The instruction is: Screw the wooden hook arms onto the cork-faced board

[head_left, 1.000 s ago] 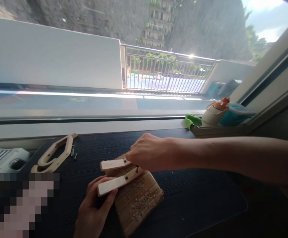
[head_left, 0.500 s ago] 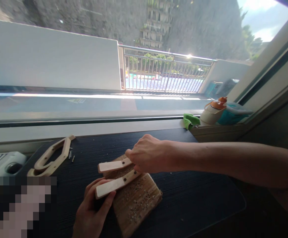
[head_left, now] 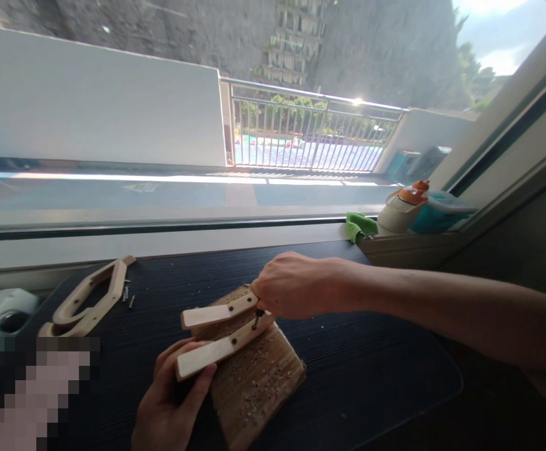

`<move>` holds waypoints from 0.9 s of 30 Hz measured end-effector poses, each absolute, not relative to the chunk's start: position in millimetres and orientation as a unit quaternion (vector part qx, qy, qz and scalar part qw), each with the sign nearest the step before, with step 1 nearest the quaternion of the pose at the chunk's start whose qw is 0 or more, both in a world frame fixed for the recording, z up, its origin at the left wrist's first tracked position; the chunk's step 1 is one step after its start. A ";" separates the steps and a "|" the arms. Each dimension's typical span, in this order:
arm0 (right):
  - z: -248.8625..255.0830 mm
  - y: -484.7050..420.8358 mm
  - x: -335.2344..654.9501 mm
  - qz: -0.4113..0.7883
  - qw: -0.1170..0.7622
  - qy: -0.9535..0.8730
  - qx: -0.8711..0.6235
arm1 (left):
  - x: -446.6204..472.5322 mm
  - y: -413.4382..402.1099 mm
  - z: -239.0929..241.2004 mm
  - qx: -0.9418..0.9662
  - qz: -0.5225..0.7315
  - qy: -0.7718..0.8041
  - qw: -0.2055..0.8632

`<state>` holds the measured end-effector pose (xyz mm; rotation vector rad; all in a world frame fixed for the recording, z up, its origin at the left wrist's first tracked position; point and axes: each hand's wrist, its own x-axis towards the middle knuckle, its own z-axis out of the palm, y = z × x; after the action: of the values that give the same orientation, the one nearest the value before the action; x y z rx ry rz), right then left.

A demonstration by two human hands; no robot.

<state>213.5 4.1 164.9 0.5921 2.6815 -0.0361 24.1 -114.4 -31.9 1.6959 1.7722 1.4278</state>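
Black tabletop [head_left: 371, 369] by a bright window. Your left hand [head_left: 172, 385] is partly closed, thumb and fingers on the left end of the near wooden bar [head_left: 207, 357]. Bar sits over the speckled wood block [head_left: 263, 376], long axis running up-right, toward your right hand [head_left: 292, 285]. That hand's curled tight, pinching a dark shaft [head_left: 257, 318] at the bar's right part; right's nearer there. Vs 0.5 s ago: shaft now visible below your fingers; far wooden bar [head_left: 207, 316] shows 2 holes, was 1.

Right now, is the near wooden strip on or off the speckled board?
On: the near wooden strip lies across the speckled board, one end past the edge, in the left hand.
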 end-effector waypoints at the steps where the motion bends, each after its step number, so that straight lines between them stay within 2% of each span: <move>1: 164.5 4.0 215.0 -0.014 0.198 0.954 0.224 | 24.0 -114.4 -32.1 0.586 0.498 0.621 0.152; 6: 170.0 -3.2 214.3 -0.002 0.173 0.952 0.252 | 25.4 -114.0 -29.6 0.556 0.498 0.645 0.164; 15: 179.7 -5.1 209.5 -0.043 0.151 0.973 0.170 | 24.8 -114.2 -28.3 0.564 0.500 0.634 0.173; 21: 161.9 4.8 212.7 -0.036 0.138 0.962 0.232 | 26.0 -113.7 -25.7 0.582 0.500 0.620 0.163; 27: 166.6 3.2 208.2 -0.017 0.130 0.954 0.268 | 25.5 -114.4 -27.1 0.566 0.497 0.636 0.169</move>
<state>208.2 3.2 166.6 0.7788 2.7722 -0.0490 25.5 -114.4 -27.1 1.6103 1.8071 1.4115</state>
